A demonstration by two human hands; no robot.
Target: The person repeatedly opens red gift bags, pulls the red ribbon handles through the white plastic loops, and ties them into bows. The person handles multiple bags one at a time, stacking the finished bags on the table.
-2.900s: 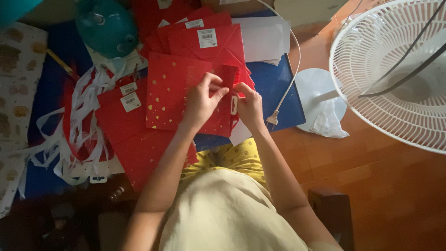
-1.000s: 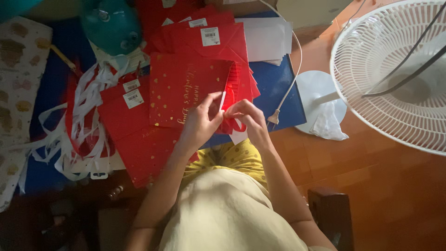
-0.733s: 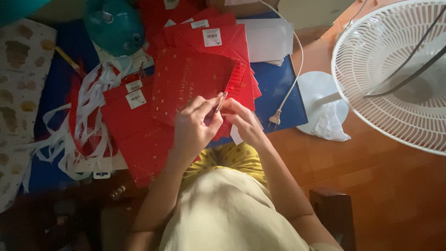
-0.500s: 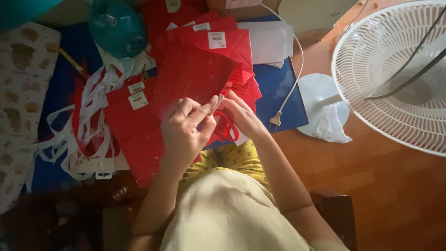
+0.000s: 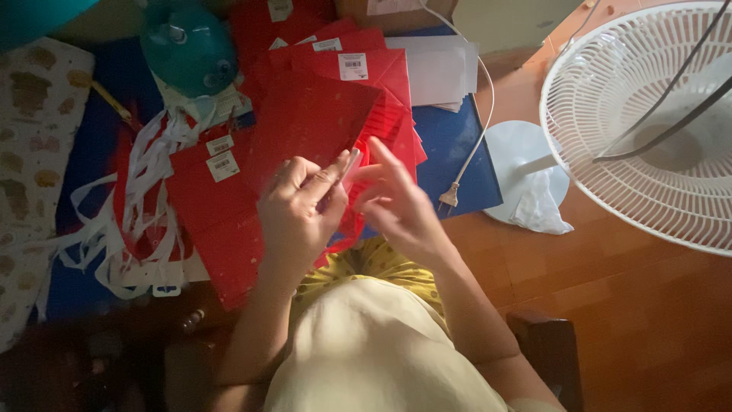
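My left hand (image 5: 299, 212) pinches a small white strip (image 5: 351, 164) and the edge of a red paper bag (image 5: 316, 118) lifted off the pile. My right hand (image 5: 398, 203) is beside it, fingers spread and blurred, touching the same red edge near the strip. More red paper bags with white barcode labels (image 5: 221, 191) lie flat below and to the left on a blue mat (image 5: 457, 149).
A heap of white ribbon handles (image 5: 130, 229) lies at the left, a teal round object (image 5: 187, 46) above it. White sheets (image 5: 442, 69), a white cable with plug (image 5: 450, 197), a white standing fan (image 5: 648, 114) and wooden floor are at the right. A patterned cloth (image 5: 30, 152) lies far left.
The red bag was lifted from flat on the pile toward me. Both hands came nearer my body, and the right fingers have opened out from the white strip.
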